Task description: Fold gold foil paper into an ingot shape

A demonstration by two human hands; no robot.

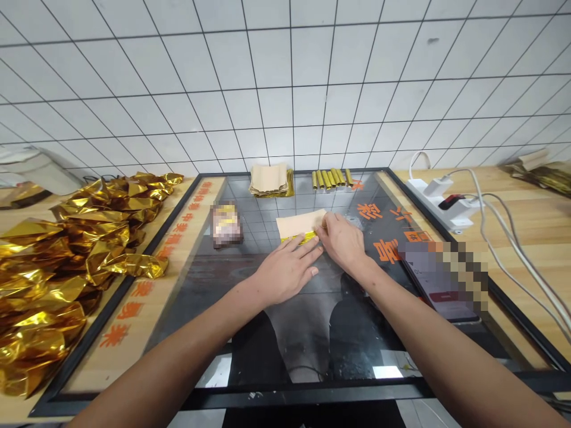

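Observation:
A tan sheet of paper (298, 223) with a shiny gold strip (308, 238) along its near edge lies on the glass panel (267, 333). My left hand (285, 271) rests flat, fingers stretched out over the near edge of the sheet and the gold strip. At the sheet's right end, my right hand (344, 239) has its fingers curled in and pressed together on the paper's edge; the fingertips are partly hidden. Behind the sheet sit a stack of tan and gold papers (269, 181) and a row of several small gold rolled tubes (331, 178).
Crumpled gold foil packets (57, 261) are heaped along the left. A small pixelated pack (226, 226) sits on the glass. At right are a phone (439, 282), a white power strip (439, 205) with cables, and more gold-and-tan papers (542, 172). A tiled wall (285, 77) rises behind.

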